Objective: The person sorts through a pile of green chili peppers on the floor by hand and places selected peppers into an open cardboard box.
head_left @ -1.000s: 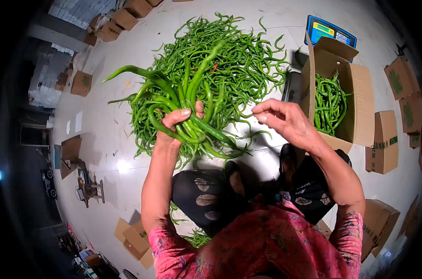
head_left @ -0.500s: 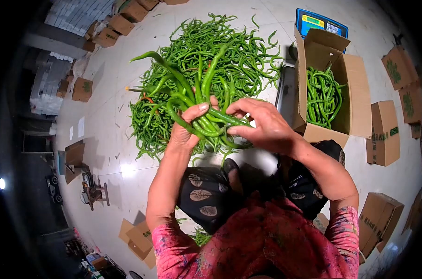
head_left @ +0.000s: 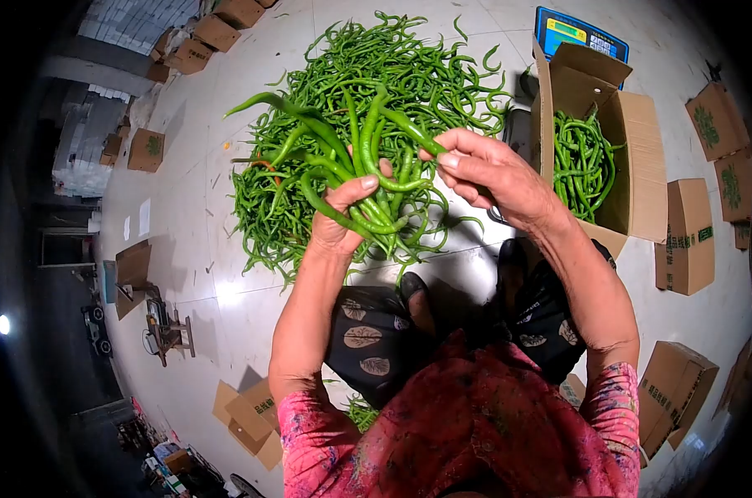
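Observation:
My left hand (head_left: pixel 343 212) is closed around a bunch of long green chili peppers (head_left: pixel 363 162), thumb across them, with tips fanning upward and out to both sides. Between the thumb and fingers of my right hand (head_left: pixel 492 174) is the end of one green chili pepper (head_left: pixel 409 129), which slants up and left toward the bunch. Whether it still touches the bunch I cannot tell. Behind and below both hands spreads a large pile of green chili peppers (head_left: pixel 376 62) on the floor, with a reddish one (head_left: pixel 264 166) at its left.
On the right, an open cardboard box (head_left: pixel 645 166) holds green chili peppers (head_left: pixel 581 166), beside a blue scale display (head_left: pixel 581 35). Closed cardboard boxes (head_left: pixel 685 236) stand further right. A small wooden stool (head_left: pixel 167 328) and an opened carton (head_left: pixel 251 419) are at left.
My right hand has moved right and up, away from my left hand, drawing one chili pepper's end with it. The left hand keeps the bunch and has shifted slightly right.

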Demonstrator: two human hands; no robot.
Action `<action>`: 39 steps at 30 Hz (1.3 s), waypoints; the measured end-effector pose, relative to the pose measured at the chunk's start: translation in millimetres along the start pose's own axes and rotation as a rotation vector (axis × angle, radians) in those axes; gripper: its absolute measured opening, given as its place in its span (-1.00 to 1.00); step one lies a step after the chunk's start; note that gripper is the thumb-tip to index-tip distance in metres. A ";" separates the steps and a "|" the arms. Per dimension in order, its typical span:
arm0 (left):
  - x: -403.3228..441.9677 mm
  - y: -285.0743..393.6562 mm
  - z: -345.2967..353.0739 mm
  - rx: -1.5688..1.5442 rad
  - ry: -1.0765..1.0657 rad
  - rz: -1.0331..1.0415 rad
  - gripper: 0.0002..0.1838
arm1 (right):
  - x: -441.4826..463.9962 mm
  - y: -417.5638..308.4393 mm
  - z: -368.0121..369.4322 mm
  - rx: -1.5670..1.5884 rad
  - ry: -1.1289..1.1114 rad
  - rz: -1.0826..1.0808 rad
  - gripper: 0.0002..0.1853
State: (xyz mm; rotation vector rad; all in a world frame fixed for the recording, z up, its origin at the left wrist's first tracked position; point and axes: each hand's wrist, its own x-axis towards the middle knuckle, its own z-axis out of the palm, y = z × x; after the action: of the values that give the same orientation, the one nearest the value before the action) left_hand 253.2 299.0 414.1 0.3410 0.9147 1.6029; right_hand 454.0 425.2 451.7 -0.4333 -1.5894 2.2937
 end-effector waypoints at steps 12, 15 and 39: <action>-5.7 -8.4 18.5 0.242 -0.051 0.057 -0.53 | 20.5 17.9 32.0 -0.567 0.340 -0.122 -0.62; -6.2 -15.8 15.7 0.344 -0.082 0.009 -0.50 | 30.1 27.8 25.1 -0.706 0.340 -0.058 -0.61; 4.5 -24.3 8.0 0.323 0.056 0.072 -0.64 | 38.5 54.4 11.5 -0.280 0.079 -0.011 -0.68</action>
State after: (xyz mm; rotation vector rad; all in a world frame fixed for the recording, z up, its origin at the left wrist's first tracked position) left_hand 274.3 305.9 400.7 0.5615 1.2197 1.5347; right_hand 409.8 413.6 401.9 -0.5728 -1.8737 2.0245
